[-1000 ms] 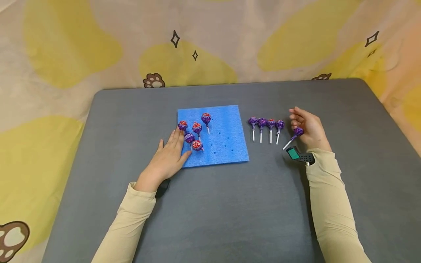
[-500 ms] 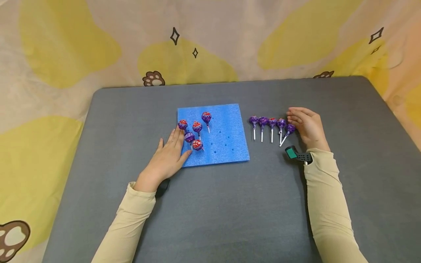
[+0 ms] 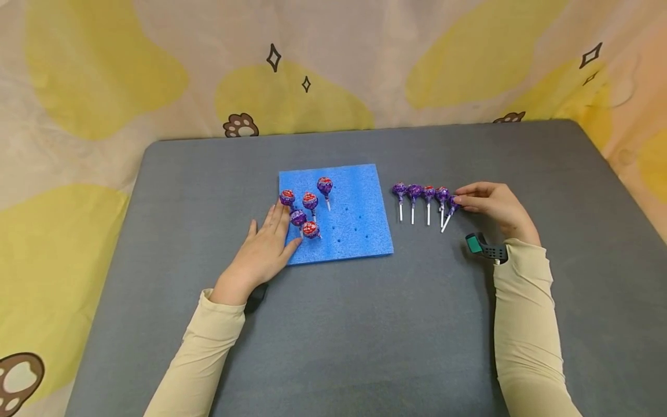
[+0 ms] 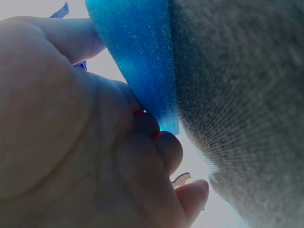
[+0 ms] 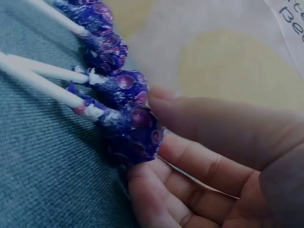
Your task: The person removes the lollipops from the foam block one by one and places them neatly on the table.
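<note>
My right hand [image 3: 492,202] pinches the purple wrapped head of a lollipop [image 5: 135,135], thumb on one side and fingers on the other. It is at the right end of a row of lollipops [image 3: 428,194] lying heads away, and its slanting white stick points toward me. My left hand [image 3: 260,252] rests with fingers extended along the left edge of a blue foam board [image 3: 359,197]. Several lollipops [image 3: 325,186] stand with their sticks in the board's left half. In the left wrist view, fingertips press against the board's side [image 4: 137,57].
Small dark holes [image 3: 348,209] dot the board's right half. Everything lies on a grey table [image 3: 365,336], with a yellow patterned cloth [image 3: 312,104] hanging behind its far edge. The right wrist wears a dark band with a green patch [image 3: 474,243].
The right-end lollipop has shifted left against the row. My right hand has followed it, turning from a sideways palm to a pinch on its head. My left hand keeps its place.
</note>
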Motion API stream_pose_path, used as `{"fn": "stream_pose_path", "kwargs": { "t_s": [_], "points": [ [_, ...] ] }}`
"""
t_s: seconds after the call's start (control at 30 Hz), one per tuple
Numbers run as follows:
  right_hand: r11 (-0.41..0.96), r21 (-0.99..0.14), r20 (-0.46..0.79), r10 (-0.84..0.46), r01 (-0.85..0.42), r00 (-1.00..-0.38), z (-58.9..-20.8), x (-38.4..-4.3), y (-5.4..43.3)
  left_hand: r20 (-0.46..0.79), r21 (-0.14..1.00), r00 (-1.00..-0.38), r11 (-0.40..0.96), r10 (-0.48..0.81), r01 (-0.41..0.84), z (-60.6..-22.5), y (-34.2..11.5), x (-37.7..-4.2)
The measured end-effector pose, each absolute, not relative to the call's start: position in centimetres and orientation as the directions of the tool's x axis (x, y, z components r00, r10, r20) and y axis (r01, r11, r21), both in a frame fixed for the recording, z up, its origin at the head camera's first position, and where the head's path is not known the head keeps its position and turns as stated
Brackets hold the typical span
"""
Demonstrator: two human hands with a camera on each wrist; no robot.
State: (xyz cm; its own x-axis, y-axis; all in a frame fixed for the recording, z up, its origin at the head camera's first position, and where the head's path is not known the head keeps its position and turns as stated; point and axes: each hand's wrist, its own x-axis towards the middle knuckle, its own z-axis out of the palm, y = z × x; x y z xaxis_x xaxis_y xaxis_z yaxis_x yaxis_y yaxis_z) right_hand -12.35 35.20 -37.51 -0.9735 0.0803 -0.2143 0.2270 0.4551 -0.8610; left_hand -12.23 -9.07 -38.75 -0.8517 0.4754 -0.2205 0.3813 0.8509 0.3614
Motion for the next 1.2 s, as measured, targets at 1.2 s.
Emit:
{"fn": "stream_pose_path", "kwargs": {
  "t_s": [1.2],
  "points": [
    [0.022, -1.000, -0.002, 0.308, 0.009, -0.951, -36.7, -12.0, 33.2, -0.204, 0.361, -0.863, 0.855, 0.462, 0.373, -38.5, -9.0, -11.8]
  ]
}}
